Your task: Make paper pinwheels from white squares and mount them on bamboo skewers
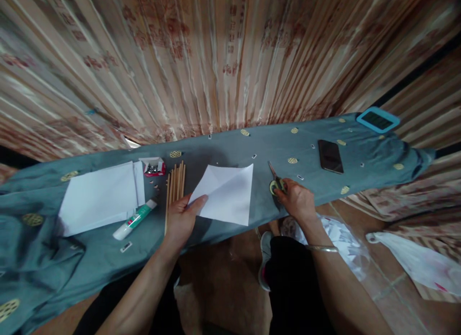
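Note:
My left hand (182,218) pinches the left edge of a creased white sheet of paper (227,193) between thumb and fingers, just over the table's near edge. To the right of the sheet, my right hand (297,199) has its fingers closed at the yellow-green handles of a pair of scissors (275,181). The blades point away from me, toward the back of the table. Whether the scissors rest on the cloth or are lifted, I cannot tell. Wooden sticks (175,181) lie in a row beside my left hand, which partly hides their near ends.
A stack of white paper (101,195) lies at the left, with a glue stick (135,219) and a small box of metal pieces (154,167) by it. On the right are a phone (330,156) and a blue-framed device (378,119). Plastic bags (344,246) lie on the floor.

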`<action>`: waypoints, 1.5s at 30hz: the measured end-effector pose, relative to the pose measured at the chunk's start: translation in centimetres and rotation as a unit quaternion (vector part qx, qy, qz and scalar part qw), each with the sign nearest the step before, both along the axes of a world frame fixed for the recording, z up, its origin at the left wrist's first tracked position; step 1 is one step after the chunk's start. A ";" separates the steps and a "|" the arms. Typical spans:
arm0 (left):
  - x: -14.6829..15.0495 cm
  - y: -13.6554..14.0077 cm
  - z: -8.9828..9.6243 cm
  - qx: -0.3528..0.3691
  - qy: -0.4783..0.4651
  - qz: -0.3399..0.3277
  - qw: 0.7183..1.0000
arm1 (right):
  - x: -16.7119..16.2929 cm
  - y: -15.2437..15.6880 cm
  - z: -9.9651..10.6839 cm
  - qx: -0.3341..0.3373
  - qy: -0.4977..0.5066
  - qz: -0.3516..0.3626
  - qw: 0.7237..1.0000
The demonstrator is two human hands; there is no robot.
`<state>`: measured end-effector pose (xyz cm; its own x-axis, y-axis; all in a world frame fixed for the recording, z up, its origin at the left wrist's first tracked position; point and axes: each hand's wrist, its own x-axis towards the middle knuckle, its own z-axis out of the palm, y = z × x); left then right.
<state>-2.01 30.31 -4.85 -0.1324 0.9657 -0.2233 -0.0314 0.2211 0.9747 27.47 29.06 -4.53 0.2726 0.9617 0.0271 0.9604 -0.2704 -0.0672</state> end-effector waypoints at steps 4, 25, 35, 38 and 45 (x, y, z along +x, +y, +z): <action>-0.8 0.6 0.8 0.028 -0.016 0.029 0.999 | 0.3 0.1 0.3 -0.023 0.023 -0.001 0.999; -4.6 1.9 3.4 0.108 0.014 0.162 0.981 | -7.9 -4.4 0.6 -0.158 0.792 0.156 0.568; -3.8 1.5 3.4 0.105 0.067 0.148 0.981 | -8.7 -5.0 0.0 -0.184 0.747 0.215 0.602; -3.3 1.3 3.3 0.098 0.058 0.139 0.984 | -8.8 -5.0 -0.2 -0.184 0.749 0.206 0.602; -2.5 1.2 3.0 0.089 0.044 0.127 0.987 | -8.6 -4.9 -0.5 -0.179 0.755 0.211 0.595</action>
<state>-4.54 31.51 -1.85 -0.3867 0.9217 -0.0306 0.0222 0.0425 0.9989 18.87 24.21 -5.00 -0.5413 0.8235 -0.1700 -0.1334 -0.2837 -0.9496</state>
